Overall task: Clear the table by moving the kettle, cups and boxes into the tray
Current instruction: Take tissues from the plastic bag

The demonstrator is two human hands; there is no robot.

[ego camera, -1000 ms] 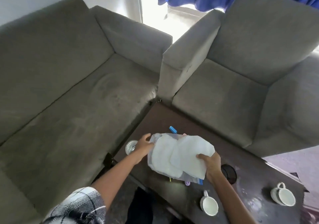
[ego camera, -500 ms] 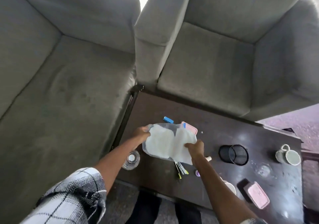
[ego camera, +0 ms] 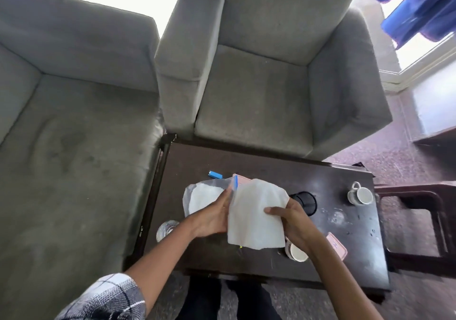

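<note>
Since half a second before, left hand (ego camera: 212, 217) had slid rightward from the bag's left edge to its middle; camera view had swung right, bringing blue curtain (ego camera: 417, 11) into upper right of frame.

Both hands held white pads: left hand gripped clear plastic bag with blue zip strip (ego camera: 206, 193), one white pad inside; right hand (ego camera: 293, 223) pinched a second white square pad (ego camera: 256, 216) at its right edge, centre of frame, above dark brown wooden table (ego camera: 246, 161).

Task items on table, none in hand: white cup with handle (ego camera: 360, 194) right of centre, well apart from hands; second white cup (ego camera: 297, 253) just under right wrist; pink flat box (ego camera: 336, 244) just right of right forearm; another pink box (ego camera: 243, 178) peeking behind bag. Clear glass (ego camera: 167, 229) just left of left forearm. Black mesh cup (ego camera: 306, 202) beside right hand. Small blue object (ego camera: 215, 174) above bag.

No legible writing.
</note>
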